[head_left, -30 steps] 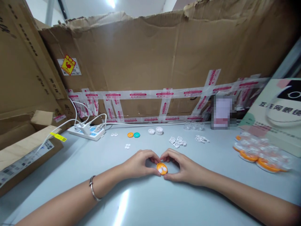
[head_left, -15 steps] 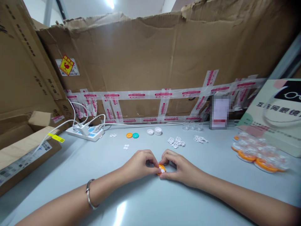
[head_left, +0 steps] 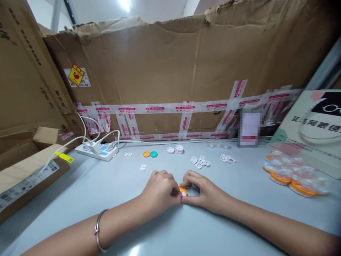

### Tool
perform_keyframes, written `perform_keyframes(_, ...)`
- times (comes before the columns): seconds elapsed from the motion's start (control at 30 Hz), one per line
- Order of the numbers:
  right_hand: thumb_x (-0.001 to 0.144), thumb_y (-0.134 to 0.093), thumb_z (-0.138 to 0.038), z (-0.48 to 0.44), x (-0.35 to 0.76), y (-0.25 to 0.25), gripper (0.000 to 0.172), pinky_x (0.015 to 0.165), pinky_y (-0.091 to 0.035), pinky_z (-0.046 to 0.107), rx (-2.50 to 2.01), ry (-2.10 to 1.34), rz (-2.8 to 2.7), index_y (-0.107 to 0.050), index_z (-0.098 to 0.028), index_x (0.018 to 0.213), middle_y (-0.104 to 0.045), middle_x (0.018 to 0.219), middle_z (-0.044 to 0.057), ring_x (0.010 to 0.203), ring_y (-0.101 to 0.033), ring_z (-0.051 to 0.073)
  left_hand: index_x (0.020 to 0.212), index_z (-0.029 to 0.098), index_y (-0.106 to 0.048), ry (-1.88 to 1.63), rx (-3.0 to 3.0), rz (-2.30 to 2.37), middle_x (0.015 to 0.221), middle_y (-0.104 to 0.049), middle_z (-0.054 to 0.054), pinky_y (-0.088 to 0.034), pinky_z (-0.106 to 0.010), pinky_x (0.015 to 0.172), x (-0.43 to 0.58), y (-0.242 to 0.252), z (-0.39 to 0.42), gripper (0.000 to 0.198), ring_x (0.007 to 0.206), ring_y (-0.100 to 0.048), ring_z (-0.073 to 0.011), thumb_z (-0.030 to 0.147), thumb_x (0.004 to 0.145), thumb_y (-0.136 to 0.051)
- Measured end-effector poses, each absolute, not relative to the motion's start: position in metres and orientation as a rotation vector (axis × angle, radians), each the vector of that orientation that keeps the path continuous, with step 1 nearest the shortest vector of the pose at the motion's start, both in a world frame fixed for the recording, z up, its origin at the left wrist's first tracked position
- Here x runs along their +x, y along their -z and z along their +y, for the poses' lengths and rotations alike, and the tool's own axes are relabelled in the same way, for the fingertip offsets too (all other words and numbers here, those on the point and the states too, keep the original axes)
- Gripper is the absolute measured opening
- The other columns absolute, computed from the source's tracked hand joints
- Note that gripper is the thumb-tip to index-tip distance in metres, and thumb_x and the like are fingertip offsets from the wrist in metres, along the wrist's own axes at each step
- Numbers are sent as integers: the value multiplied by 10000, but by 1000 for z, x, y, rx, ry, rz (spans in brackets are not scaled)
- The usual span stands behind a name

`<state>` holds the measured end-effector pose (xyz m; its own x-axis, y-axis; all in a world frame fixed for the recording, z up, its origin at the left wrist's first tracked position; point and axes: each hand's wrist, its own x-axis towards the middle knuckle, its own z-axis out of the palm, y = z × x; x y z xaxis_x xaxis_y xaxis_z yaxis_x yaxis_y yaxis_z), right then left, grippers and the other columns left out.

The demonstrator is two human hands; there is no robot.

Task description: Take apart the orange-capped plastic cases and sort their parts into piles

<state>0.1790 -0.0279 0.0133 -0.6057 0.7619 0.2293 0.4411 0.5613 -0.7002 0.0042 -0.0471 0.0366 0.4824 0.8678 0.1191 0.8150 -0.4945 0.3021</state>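
A small round orange disc (head_left: 183, 190) with a white piece on it is held between both hands, low over the grey table. My left hand (head_left: 162, 188) closes on its left side, fingers curled and covering much of it. Thumb and index finger of my right hand (head_left: 201, 188) grip the right side in a pinch. Beyond the hands lie an orange ring (head_left: 146, 154) and a teal ring (head_left: 153, 154), side by side. White round cups (head_left: 179, 149) stand to their right. Several flat white cut-out parts (head_left: 199, 162) are spread past my right hand.
A power strip (head_left: 97, 152) with plugged cables sits at the back left by an open carton (head_left: 32, 170). Clear domes on orange bases (head_left: 295, 174) cluster at right. A blurred upright panel (head_left: 249, 128) and a large cardboard sheet (head_left: 160, 67) stand behind.
My left hand has rolled over, with its fingers curled further and covering more of the orange disc. My right hand keeps nearly the same pinch.
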Motion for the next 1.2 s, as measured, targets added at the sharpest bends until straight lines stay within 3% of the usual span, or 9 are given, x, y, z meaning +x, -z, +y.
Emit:
perform_keyframes(0.2, 703, -644, -290, -28, 178, -12, 148, 697, -421, 265, -944, -812, -2277, -537, -191, 729, -519, 787, 10, 755, -517, 147, 658, 158, -634, -296, 2856, 1393, 666, -662, -46, -315, -302, 629, 4, -28, -50, 142, 699, -572, -181, 175, 755, -533)
perform_keyframes(0.5, 688, -654, -271, -27, 181, -13, 150, 725, -418, 276, -987, -869, -2282, -571, -189, 782, -537, 833, 19, 788, -533, 154, 731, 157, -632, -438, 2887, 1376, 730, -669, -35, -381, -257, 650, -24, -44, -31, 81, 711, -580, -164, 123, 725, -559)
perform_keyframes(0.67, 677, -665, -279, -26, 183, -13, 173, 734, -420, 276, -1012, -915, -2258, -578, -186, 794, -531, 846, 18, 796, -533, 152, 716, 160, -644, -132, 2940, 1672, 765, -674, -51, -363, -275, 637, -57, -56, 3, 125, 770, -586, -197, 137, 761, -529)
perform_keyframes(0.9, 674, -665, -271, -26, 184, -13, 174, 734, -419, 275, -1016, -937, -2247, -578, -184, 797, -528, 851, 17, 796, -533, 150, 664, 143, -633, 133, 3033, 1724, 762, -669, -69, -322, -292, 596, -63, -47, 11, 183, 761, -587, -209, 137, 778, -491)
perform_keyframes(1.2, 675, -668, -274, -25, 184, -12, 183, 732, -415, 268, -1015, -932, -2247, -589, -174, 808, -528, 850, 22, 793, -529, 148, 683, 158, -633, -36, 3026, 1698, 750, -657, -61, -343, -302, 629, -64, -46, 9, 133, 765, -578, -212, 166, 769, -533)
